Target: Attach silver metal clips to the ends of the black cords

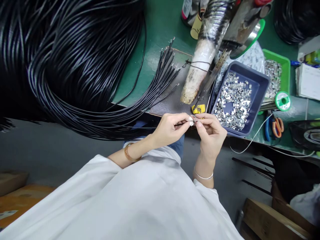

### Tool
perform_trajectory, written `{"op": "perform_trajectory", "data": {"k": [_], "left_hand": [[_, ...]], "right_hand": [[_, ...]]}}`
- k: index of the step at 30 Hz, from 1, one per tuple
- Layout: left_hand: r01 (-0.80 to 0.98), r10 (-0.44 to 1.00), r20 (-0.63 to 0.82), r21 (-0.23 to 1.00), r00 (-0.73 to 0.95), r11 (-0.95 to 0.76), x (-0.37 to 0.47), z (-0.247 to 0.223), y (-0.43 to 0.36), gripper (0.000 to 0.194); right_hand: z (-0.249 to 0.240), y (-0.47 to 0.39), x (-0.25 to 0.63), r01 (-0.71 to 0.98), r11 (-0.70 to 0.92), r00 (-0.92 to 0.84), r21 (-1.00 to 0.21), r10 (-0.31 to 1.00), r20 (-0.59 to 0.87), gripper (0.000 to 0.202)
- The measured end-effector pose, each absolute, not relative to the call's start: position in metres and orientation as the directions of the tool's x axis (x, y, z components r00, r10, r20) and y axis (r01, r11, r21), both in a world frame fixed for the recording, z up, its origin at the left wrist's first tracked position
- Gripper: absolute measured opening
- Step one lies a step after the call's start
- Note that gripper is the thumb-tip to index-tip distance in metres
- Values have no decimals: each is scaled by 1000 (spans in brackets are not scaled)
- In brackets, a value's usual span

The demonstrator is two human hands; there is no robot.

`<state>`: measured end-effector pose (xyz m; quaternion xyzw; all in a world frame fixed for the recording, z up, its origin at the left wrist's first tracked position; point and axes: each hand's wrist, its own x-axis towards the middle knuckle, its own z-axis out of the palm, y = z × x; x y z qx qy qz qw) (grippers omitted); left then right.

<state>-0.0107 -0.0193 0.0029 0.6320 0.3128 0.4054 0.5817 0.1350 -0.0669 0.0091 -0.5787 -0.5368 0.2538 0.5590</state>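
Observation:
My left hand [172, 128] pinches a thin black cable near its end, at the table's front edge. Fingertip to fingertip with it, my right hand [211, 131] is closed on something small and thin at the cable's end, too small to make out. A yellow block [198, 109] lies just beyond my fingers. Many black cables [100, 115] curve in from the left, their stripped ends fanned out on a dark plate [167, 103]. Right of my hands stands a dark blue tray [260, 85] with small metal clips [233, 103] inside.
Above the hands, a plastic-wrapped tube [200, 66] slants down beside a metal tool. At the right are a green tray [287, 65], a solder spool [282, 101], orange-handled pliers [277, 127] and a white wire [255, 136]. Cardboard boxes [272, 220] stand on the floor.

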Motion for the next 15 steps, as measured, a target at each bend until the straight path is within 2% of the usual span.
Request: {"op": "perform_trajectory", "data": {"k": [2, 4, 6, 11, 15], "left_hand": [[-147, 837, 29, 987, 546, 61, -11, 5, -20, 17], [-224, 772, -75, 935, 631, 275, -13, 7, -20, 22], [-266, 731, -118, 883, 673, 388, -14, 8, -18, 26], [-296, 812, -144, 883, 566, 363, -16, 8, -13, 23], [-286, 856, -79, 923, 511, 256, -14, 5, -14, 15]], "right_hand": [[10, -68, 130, 447, 232, 314, -864, 864, 394, 6], [9, -69, 127, 534, 256, 309, -806, 828, 468, 9], [9, -69, 125, 531, 264, 306, -805, 826, 473, 9], [10, -68, 129, 396, 244, 368, -885, 841, 396, 11], [15, -68, 132, 360, 195, 311, -912, 897, 315, 13]]}}
